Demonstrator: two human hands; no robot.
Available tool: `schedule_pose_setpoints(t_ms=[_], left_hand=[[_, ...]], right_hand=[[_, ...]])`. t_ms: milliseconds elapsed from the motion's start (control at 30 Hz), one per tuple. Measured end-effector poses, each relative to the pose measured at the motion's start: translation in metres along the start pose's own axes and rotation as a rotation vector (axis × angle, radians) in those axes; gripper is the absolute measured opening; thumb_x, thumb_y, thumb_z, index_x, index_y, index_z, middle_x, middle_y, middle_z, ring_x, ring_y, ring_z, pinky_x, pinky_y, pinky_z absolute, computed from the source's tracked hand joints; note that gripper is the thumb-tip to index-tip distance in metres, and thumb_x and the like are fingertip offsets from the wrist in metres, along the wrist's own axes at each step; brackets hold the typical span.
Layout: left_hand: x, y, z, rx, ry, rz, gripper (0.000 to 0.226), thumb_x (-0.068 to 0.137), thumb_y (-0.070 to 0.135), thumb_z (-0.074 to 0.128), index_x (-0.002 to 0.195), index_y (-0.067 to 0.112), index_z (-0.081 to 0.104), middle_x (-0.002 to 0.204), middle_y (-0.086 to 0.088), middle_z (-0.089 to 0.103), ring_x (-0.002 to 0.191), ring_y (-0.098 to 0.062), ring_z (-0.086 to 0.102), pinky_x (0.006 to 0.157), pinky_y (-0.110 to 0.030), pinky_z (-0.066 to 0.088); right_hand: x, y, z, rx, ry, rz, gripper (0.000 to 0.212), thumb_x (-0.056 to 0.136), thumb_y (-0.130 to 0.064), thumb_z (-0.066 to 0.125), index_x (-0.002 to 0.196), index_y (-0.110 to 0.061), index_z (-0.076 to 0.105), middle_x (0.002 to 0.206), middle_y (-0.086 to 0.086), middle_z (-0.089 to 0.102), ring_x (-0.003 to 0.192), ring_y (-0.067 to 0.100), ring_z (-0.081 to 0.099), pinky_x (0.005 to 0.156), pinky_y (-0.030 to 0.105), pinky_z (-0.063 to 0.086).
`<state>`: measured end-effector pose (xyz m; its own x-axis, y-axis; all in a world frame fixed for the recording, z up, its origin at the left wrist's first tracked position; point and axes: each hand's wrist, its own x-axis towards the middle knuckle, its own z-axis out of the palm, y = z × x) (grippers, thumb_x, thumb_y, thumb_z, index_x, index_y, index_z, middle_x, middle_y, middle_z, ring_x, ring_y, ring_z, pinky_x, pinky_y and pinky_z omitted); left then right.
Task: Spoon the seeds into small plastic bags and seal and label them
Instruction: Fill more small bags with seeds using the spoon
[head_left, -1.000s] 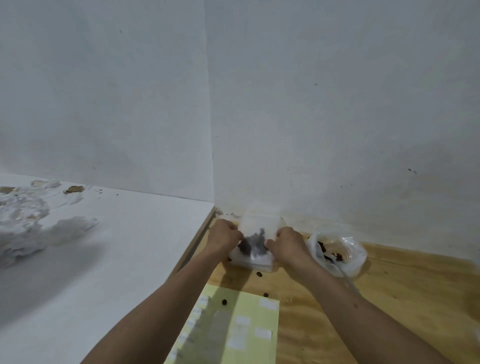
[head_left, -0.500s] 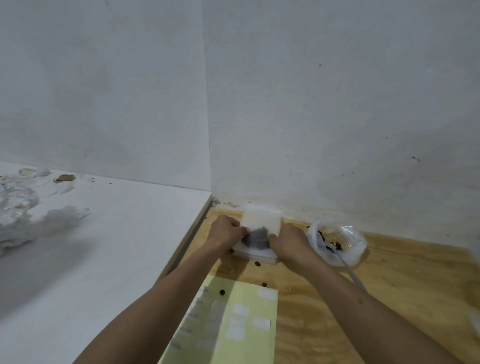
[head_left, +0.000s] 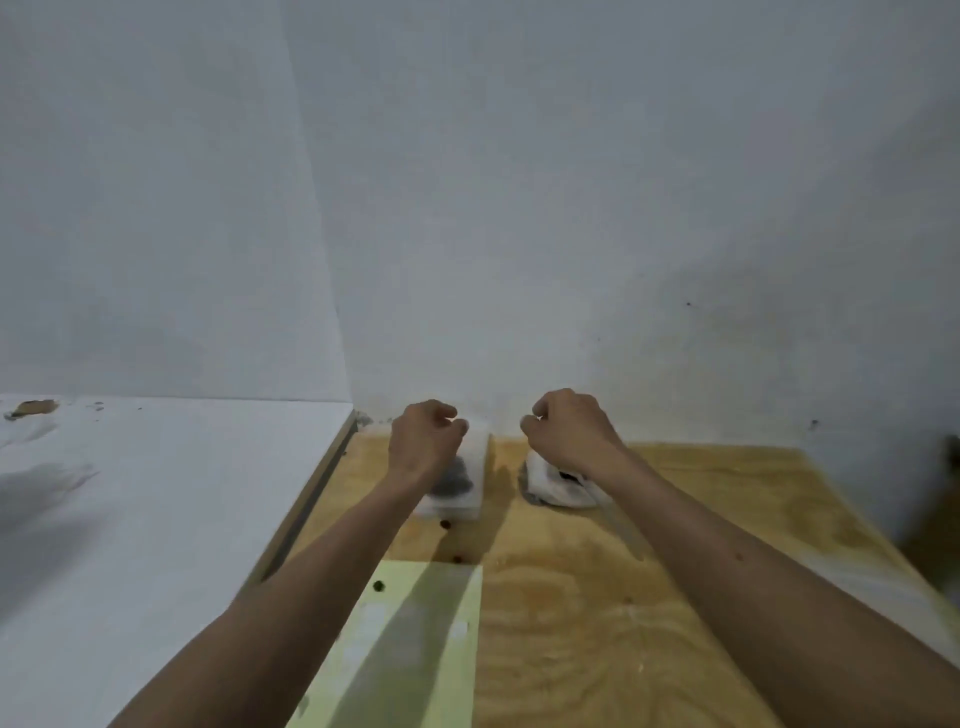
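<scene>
While half a second ago both hands pinched the filled bag between them, they now hang apart above the plywood bench (head_left: 597, 597), and that release is the change that matters.

Nearest, at 6 o'clock, lies the pale yellow backing sheet of white sticker labels (head_left: 415, 649), with one dark loose seed (head_left: 378, 586) on its far-left corner and two more on the bare wood just beyond it. Farther on, at about 11 o'clock from the sheet, the small clear plastic bag with a dark clump of seeds (head_left: 460, 483) lies flat on the bench, partly hidden under the left wrist. At about 1 o'clock from the sheet sits the crumpled clear plastic supply bag (head_left: 550, 486), mostly covered by the right wrist.

The left hand (head_left: 423, 441) is curled into a loose fist and holds nothing; the right hand (head_left: 569, 431) is likewise curled and empty, and neither touches a bag as far as the blur allows. Beyond them the grey wall (head_left: 571, 208) closes the corner.

Judging by this, the bag's sealing is likely finished, and a label from the sheet is the probable next need.
</scene>
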<state>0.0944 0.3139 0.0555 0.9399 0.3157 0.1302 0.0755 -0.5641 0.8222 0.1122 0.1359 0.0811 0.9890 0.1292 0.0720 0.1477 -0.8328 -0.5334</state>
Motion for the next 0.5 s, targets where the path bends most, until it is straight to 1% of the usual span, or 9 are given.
schedule_pose_setpoints(t_ms=[100, 133, 200, 233, 267, 333, 400, 467, 500], left_hand=[[-0.019, 0.039, 0.031, -0.064, -0.055, 0.11, 0.031, 0.094, 0.023, 0.069, 0.12, 0.008, 0.073, 0.112, -0.01, 0.073, 0.103, -0.02, 0.066, 0.088, -0.027, 0.048], [-0.025, 0.051, 0.044, -0.089, -0.085, 0.139, 0.03, 0.094, 0.023, 0.068, 0.12, 0.009, 0.073, 0.11, -0.008, 0.073, 0.098, -0.017, 0.065, 0.084, -0.025, 0.048], [-0.041, 0.076, 0.072, -0.12, -0.153, 0.2, 0.028, 0.094, 0.023, 0.068, 0.119, 0.011, 0.073, 0.106, -0.004, 0.072, 0.089, -0.013, 0.063, 0.073, -0.019, 0.046], [-0.051, 0.09, 0.085, -0.126, -0.187, 0.238, 0.027, 0.094, 0.023, 0.067, 0.118, 0.012, 0.074, 0.103, -0.002, 0.071, 0.087, -0.012, 0.063, 0.071, -0.017, 0.044], [-0.061, 0.1, 0.1, -0.126, -0.224, 0.276, 0.026, 0.094, 0.023, 0.067, 0.117, 0.012, 0.074, 0.101, 0.0, 0.071, 0.088, -0.012, 0.063, 0.07, -0.015, 0.042], [-0.082, 0.119, 0.131, -0.08, -0.31, 0.355, 0.026, 0.094, 0.022, 0.066, 0.117, 0.011, 0.073, 0.102, -0.001, 0.071, 0.091, -0.014, 0.065, 0.071, -0.015, 0.041], [-0.104, 0.132, 0.163, 0.001, -0.432, 0.374, 0.03, 0.094, 0.024, 0.067, 0.121, 0.01, 0.071, 0.108, -0.005, 0.072, 0.097, -0.017, 0.065, 0.077, -0.02, 0.041], [-0.123, 0.134, 0.196, 0.079, -0.559, 0.319, 0.027, 0.092, 0.027, 0.068, 0.115, 0.012, 0.069, 0.109, -0.004, 0.069, 0.098, -0.02, 0.064, 0.08, -0.024, 0.041], [-0.132, 0.134, 0.21, 0.111, -0.606, 0.269, 0.014, 0.092, 0.026, 0.069, 0.101, 0.015, 0.066, 0.1, -0.001, 0.064, 0.088, -0.018, 0.061, 0.08, -0.027, 0.04]], right_hand=[[-0.011, 0.033, -0.041, -0.039, 0.105, 0.066, 0.032, 0.09, -0.027, 0.054, 0.068, -0.004, 0.055, 0.065, 0.007, 0.055, 0.063, 0.029, 0.054, 0.057, 0.031, 0.039], [-0.017, 0.045, -0.055, -0.062, 0.131, 0.098, 0.03, 0.091, -0.028, 0.054, 0.072, -0.005, 0.061, 0.072, 0.008, 0.063, 0.069, 0.031, 0.06, 0.06, 0.032, 0.045], [-0.031, 0.075, -0.081, -0.111, 0.186, 0.181, 0.031, 0.092, -0.03, 0.056, 0.096, -0.004, 0.073, 0.094, 0.012, 0.074, 0.085, 0.033, 0.068, 0.074, 0.037, 0.056], [-0.04, 0.092, -0.092, -0.136, 0.203, 0.226, 0.034, 0.093, -0.031, 0.057, 0.104, -0.004, 0.074, 0.101, 0.013, 0.074, 0.088, 0.033, 0.069, 0.079, 0.04, 0.058], [-0.049, 0.111, -0.102, -0.16, 0.201, 0.272, 0.033, 0.093, -0.031, 0.058, 0.105, -0.004, 0.073, 0.1, 0.013, 0.074, 0.087, 0.033, 0.069, 0.078, 0.04, 0.058], [-0.072, 0.149, -0.117, -0.213, 0.156, 0.378, 0.022, 0.091, -0.028, 0.059, 0.082, -0.01, 0.067, 0.08, 0.011, 0.065, 0.071, 0.029, 0.063, 0.061, 0.032, 0.051], [-0.094, 0.185, -0.125, -0.229, 0.115, 0.494, 0.032, 0.089, -0.023, 0.059, 0.062, -0.014, 0.044, 0.06, 0.005, 0.043, 0.051, 0.022, 0.043, 0.048, 0.025, 0.032], [-0.117, 0.214, -0.127, -0.262, 0.059, 0.568, 0.041, 0.093, -0.02, 0.058, 0.06, -0.015, 0.033, 0.056, 0.001, 0.031, 0.045, 0.018, 0.029, 0.047, 0.024, 0.023], [-0.128, 0.227, -0.125, -0.28, 0.033, 0.596, 0.042, 0.095, -0.021, 0.056, 0.062, -0.016, 0.032, 0.058, 0.001, 0.03, 0.046, 0.017, 0.027, 0.047, 0.025, 0.023]])
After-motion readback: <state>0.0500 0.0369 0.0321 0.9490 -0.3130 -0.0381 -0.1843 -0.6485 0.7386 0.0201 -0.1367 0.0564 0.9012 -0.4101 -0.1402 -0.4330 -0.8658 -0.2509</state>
